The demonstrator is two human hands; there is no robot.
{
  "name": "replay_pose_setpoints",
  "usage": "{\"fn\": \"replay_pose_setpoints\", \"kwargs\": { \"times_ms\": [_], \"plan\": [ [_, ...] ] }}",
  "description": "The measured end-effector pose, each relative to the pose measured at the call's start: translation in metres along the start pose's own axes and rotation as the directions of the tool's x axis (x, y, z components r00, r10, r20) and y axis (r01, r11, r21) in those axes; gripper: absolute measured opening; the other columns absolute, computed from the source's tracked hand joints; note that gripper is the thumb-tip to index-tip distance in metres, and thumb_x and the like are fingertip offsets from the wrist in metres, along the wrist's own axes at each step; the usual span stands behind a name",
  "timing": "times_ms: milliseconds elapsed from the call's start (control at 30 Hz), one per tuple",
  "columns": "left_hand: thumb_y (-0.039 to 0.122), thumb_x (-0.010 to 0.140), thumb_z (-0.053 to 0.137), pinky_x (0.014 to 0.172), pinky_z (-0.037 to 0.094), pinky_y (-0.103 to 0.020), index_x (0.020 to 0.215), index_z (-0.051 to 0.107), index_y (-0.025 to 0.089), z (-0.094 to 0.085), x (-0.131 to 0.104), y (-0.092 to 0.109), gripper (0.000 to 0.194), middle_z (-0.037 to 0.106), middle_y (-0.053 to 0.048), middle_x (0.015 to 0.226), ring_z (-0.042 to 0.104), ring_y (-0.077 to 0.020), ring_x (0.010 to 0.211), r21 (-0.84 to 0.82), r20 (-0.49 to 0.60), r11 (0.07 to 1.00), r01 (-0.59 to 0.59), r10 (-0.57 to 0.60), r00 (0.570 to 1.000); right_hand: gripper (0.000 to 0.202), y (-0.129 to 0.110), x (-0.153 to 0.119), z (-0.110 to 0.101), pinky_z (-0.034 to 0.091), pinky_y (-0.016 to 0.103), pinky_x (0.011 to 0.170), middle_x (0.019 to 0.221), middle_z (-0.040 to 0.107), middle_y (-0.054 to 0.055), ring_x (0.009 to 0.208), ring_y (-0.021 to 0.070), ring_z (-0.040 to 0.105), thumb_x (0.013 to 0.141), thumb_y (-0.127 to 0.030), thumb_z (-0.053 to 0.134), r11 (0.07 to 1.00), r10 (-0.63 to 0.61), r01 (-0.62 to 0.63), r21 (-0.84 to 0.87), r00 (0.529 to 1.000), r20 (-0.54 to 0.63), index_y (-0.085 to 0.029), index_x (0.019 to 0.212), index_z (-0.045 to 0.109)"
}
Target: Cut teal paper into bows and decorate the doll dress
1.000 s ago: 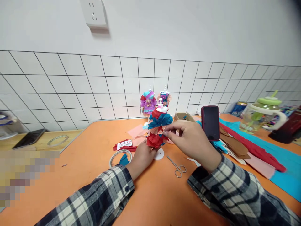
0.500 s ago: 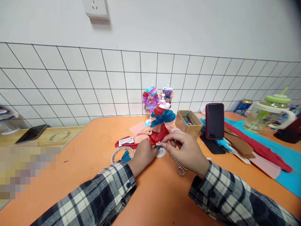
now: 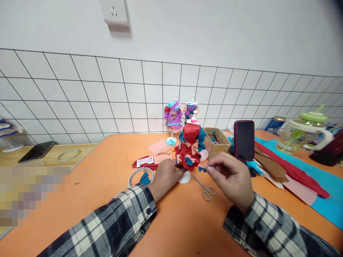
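My left hand [image 3: 166, 178] is closed at the base of a small dress form [image 3: 190, 134], apparently gripping its stand; the fingers are partly hidden. The form wears a red crepe-paper dress with blue and peach ruffles, and it stands upright, slightly tilted. To its right, my right hand [image 3: 233, 178] pinches a small peach-and-blue paper piece [image 3: 203, 167] close to the skirt's lower edge. Below that piece, small scissors [image 3: 205, 189] lie slightly open on the orange table. A tape roll [image 3: 129, 178] with a blue paper scrap [image 3: 145, 178] inside is beside my left wrist.
Two dressed forms stand behind, one in purple [image 3: 173, 116]. A cardboard box [image 3: 221, 144], an upright phone [image 3: 244, 140] and coloured crepe-paper strips [image 3: 294, 164] are on the right. Farther right stand a green-lidded bottle [image 3: 302, 134] and a blue can [image 3: 276, 125].
The dress form has turned, so the red bodice now faces me and the blue ruffle shows at its side. My right hand has moved right, away from the skirt, uncovering the scissors.
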State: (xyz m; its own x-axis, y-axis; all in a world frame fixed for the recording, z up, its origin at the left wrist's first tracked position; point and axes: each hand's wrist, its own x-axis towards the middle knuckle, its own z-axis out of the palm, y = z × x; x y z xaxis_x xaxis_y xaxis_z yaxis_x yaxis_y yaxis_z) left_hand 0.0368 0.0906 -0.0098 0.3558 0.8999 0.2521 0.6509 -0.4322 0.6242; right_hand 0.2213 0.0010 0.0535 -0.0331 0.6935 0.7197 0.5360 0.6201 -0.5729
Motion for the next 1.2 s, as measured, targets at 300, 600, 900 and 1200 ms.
{"fn": "replay_pose_setpoints", "kwargs": {
  "times_ms": [300, 600, 900, 1200],
  "plan": [
    [0.038, 0.073, 0.072, 0.075, 0.046, -0.030, 0.097, 0.072, 0.023, 0.001, -0.004, 0.006, 0.029, 0.074, -0.006, 0.094, 0.066, -0.0262, 0.091, -0.033, -0.093, 0.999, 0.028, -0.031, 0.995, 0.014, -0.039, 0.076, -0.045, 0.033, 0.021, 0.045, 0.063, 0.055, -0.002, 0.047, 0.0067, 0.040, 0.077, -0.031, 0.068, 0.937, 0.283, -0.301, 0.179, 0.952, 0.119, -0.019, 0.072, 0.065],
    [0.038, 0.075, 0.071, 0.074, 0.047, -0.029, 0.100, 0.071, 0.025, 0.001, -0.004, 0.005, 0.028, 0.074, -0.006, 0.096, 0.066, -0.0267, 0.094, -0.018, -0.096, 1.000, -0.008, 0.006, 0.995, 0.023, -0.025, 0.081, -0.017, 0.031, 0.021, 0.046, 0.063, 0.060, -0.001, 0.050, 0.0078, 0.043, 0.076, -0.038, 0.067, 0.935, 0.340, -0.345, 0.084, 0.938, 0.069, -0.015, 0.076, 0.069],
    [0.037, 0.077, 0.070, 0.078, 0.047, -0.029, 0.099, 0.068, 0.024, 0.001, -0.004, 0.001, 0.026, 0.072, -0.005, 0.101, 0.065, -0.0243, 0.096, 0.123, -0.084, 0.991, -0.052, 0.063, 0.995, 0.026, -0.017, 0.083, -0.008, 0.032, 0.021, 0.045, 0.066, 0.062, 0.003, 0.055, 0.0105, 0.047, 0.074, -0.038, 0.067, 0.915, 0.377, -0.382, 0.130, 0.924, 0.060, -0.014, 0.080, 0.068],
    [0.035, 0.082, 0.066, 0.077, 0.048, -0.031, 0.102, 0.066, 0.022, 0.003, -0.006, 0.002, 0.024, 0.071, -0.007, 0.101, 0.065, -0.0253, 0.095, 0.209, -0.093, 0.966, -0.149, 0.172, 0.981, 0.010, -0.015, 0.079, 0.001, 0.028, 0.021, 0.046, 0.066, 0.051, -0.005, 0.050, 0.0074, 0.035, 0.073, -0.023, 0.064, 0.972, 0.230, -0.233, -0.009, 0.964, -0.132, -0.019, 0.076, 0.055]
  ]
}}
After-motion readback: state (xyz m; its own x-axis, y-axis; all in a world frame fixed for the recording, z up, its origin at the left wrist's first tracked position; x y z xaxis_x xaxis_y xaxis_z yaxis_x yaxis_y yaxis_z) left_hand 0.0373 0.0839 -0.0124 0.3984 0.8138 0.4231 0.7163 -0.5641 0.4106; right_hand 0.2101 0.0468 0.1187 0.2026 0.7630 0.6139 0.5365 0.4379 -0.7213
